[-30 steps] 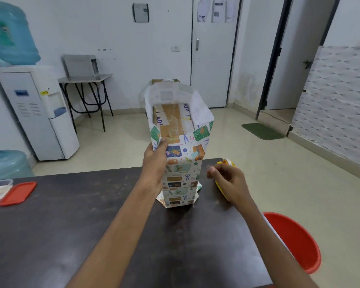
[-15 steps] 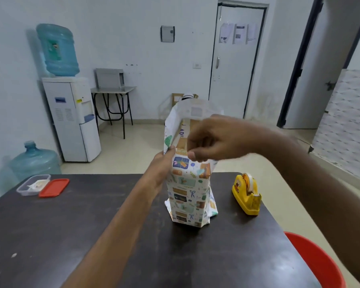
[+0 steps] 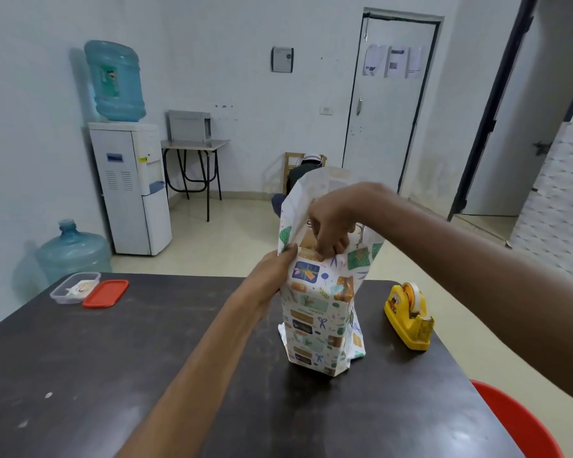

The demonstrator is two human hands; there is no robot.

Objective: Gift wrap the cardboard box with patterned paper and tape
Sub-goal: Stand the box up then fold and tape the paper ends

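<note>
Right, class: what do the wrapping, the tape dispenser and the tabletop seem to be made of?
The wrapping: thin printed paper, white inside; creases and stands in flaps. The tape dispenser: likely glossy yellow moulded plastic. The tabletop: dark, scuffed, dull sheen; perhaps laminate or wood, cannot tell.

A clear container (image 3: 75,287) sits beside a red lid (image 3: 106,293); a water dispenser (image 3: 131,188) stands behind.

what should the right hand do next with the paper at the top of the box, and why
Probably fold the near flap down flat over the top. The patterned paper stands open above the cardboard box, the right hand pinches its near edge there, and the left hand grips the side, steadying it.
</note>
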